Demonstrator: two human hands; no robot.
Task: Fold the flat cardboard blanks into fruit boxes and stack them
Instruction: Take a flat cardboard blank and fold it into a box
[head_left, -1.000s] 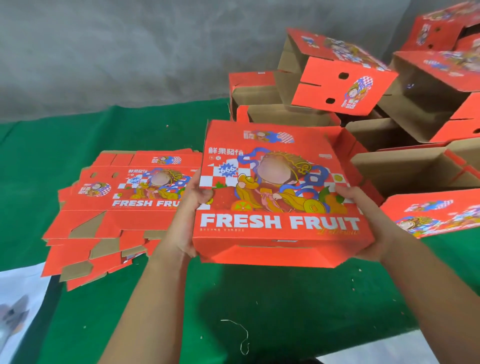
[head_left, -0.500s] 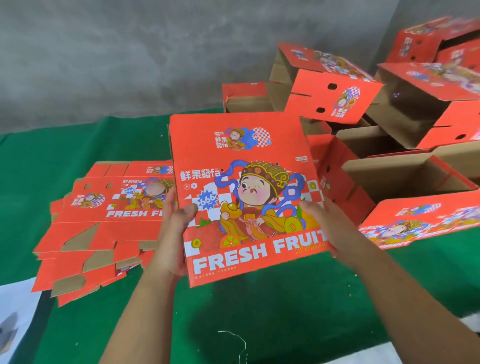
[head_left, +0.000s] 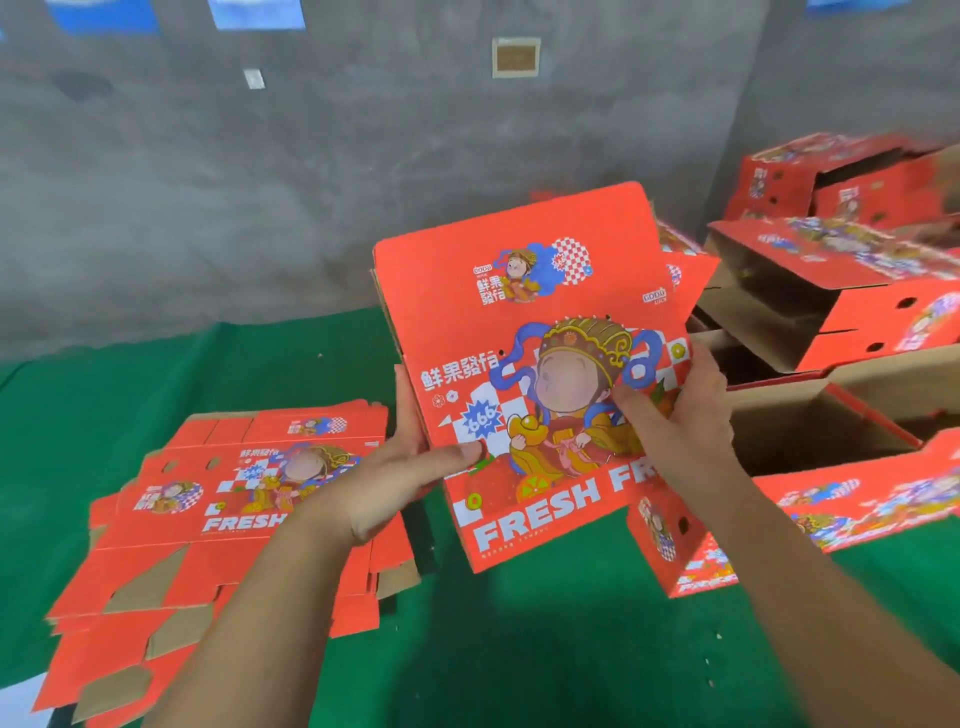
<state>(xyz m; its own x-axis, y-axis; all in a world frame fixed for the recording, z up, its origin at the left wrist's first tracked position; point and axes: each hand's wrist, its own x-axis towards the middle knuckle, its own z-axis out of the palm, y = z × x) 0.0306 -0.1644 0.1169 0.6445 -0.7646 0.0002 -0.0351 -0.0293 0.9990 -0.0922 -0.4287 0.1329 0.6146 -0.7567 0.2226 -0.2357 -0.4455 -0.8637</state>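
A red folded fruit box (head_left: 524, 322) with a cartoon figure and "FRESH" lettering is held up in the air, tilted nearly upright with its printed lid facing me. My left hand (head_left: 415, 467) grips its left edge, thumb on the printed face. My right hand (head_left: 675, 410) grips its right edge, thumb pressed on the print. A pile of flat red blanks (head_left: 218, 509) lies on the green cloth to the left. Several folded boxes (head_left: 841, 312) are heaped at the right.
Green cloth (head_left: 519, 649) covers the table. An open box (head_left: 810, 431) with a brown inside sits right of my right hand, and another red box (head_left: 691, 551) lies below it. A grey concrete wall (head_left: 260, 182) stands behind.
Both hands have raised the box and tipped it from nearly flat to nearly upright. My view has lifted, showing more wall.
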